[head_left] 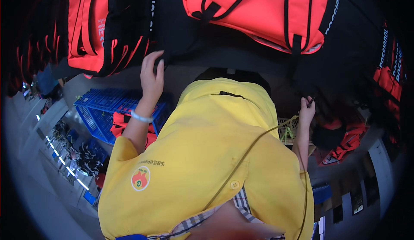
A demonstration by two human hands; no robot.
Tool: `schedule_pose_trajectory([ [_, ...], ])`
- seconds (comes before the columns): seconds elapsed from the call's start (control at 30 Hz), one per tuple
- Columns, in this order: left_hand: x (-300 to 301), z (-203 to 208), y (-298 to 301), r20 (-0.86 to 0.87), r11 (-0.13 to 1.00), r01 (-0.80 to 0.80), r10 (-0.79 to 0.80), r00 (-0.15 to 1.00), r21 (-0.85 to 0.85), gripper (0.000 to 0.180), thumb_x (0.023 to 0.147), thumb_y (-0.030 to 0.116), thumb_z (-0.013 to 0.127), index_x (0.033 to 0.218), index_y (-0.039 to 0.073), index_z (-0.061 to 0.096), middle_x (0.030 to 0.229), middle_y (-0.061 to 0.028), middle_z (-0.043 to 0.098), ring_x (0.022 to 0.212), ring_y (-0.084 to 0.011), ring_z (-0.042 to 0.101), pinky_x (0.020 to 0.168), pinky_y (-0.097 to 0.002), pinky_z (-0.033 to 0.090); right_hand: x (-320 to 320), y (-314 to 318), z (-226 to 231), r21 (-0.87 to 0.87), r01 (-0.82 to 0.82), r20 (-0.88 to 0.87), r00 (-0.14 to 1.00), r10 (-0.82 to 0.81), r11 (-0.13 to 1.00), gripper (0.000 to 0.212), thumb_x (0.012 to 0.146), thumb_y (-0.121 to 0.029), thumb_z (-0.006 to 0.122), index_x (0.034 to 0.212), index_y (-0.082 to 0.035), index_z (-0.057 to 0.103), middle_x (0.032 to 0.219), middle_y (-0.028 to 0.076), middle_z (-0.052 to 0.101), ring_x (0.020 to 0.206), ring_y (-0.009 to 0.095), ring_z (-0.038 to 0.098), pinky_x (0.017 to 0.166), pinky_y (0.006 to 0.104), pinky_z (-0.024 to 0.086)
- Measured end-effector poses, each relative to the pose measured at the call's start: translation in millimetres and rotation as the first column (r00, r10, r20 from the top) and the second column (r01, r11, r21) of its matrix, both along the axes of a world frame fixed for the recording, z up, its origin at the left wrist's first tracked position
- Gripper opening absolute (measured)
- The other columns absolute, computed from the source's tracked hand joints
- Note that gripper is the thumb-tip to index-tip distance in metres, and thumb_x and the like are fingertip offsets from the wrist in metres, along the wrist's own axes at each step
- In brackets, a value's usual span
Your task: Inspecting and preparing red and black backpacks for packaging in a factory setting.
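Note:
A coral-red and black backpack [254, 14] lies on the black-covered work surface in front of me. At the near edge of that surface, on the left, my left hand [151, 78] is raised with thumb and fingers apart, holding nothing that I can see. It is close to a second red and black backpack [88, 29]. Lower and to the right, beside my yellow shirt, my right hand [306, 108] is closed around a small dark object, whose kind is too small and dim to make out. A thin cord [248, 154] runs across my chest toward that hand.
On the left below the surface stands a blue plastic crate [97, 110] near red cloth pieces [120, 123]. A red container [340, 147] with red and black pieces stands on the right. More red and black bags [388, 82] line the far right edge.

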State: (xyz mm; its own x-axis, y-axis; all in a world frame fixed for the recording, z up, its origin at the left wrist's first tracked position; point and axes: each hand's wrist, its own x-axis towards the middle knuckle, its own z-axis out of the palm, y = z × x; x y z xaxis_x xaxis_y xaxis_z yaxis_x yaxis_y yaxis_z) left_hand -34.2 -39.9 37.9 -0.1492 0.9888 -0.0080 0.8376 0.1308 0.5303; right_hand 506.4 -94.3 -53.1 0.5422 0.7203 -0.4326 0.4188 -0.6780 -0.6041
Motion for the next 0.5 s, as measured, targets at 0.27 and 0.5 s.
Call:
schedule_pose_trajectory([
  [0.27, 57.4, -7.1, 136.4, 0.38, 0.954, 0.057, 0.063, 0.923, -0.296, 0.034, 0.098, 0.034, 0.056, 0.115, 0.005, 0.055, 0.073, -0.0092, 0.067, 0.068, -0.0175, 0.07, 0.063, -0.0278, 0.051, -69.3, 105.2, 57.0, 0.018, -0.054, -0.151, 0.987, 0.057, 0.998, 0.023, 0.096, -0.02, 0.056, 0.106, 0.0, 0.062, 0.076, 0.014, 0.069, 0.059, 0.017, 0.066, 0.06, 0.0296, 0.051],
  [0.5, 49.9, -38.3, 129.2, 0.62, 0.95, 0.035, 0.174, 0.765, -0.31, 0.019, 0.097, 0.018, 0.061, 0.09, 0.0, 0.056, 0.082, -0.0078, 0.067, 0.075, -0.0132, 0.068, 0.07, -0.0227, 0.051, -100.9, 138.7, 62.8, 0.393, -0.178, -0.404, 0.848, 0.343, 0.902, 0.029, 0.097, -0.006, 0.048, 0.126, -0.005, 0.054, 0.083, 0.003, 0.066, 0.056, 0.003, 0.047, 0.053, 0.0191, 0.041],
])
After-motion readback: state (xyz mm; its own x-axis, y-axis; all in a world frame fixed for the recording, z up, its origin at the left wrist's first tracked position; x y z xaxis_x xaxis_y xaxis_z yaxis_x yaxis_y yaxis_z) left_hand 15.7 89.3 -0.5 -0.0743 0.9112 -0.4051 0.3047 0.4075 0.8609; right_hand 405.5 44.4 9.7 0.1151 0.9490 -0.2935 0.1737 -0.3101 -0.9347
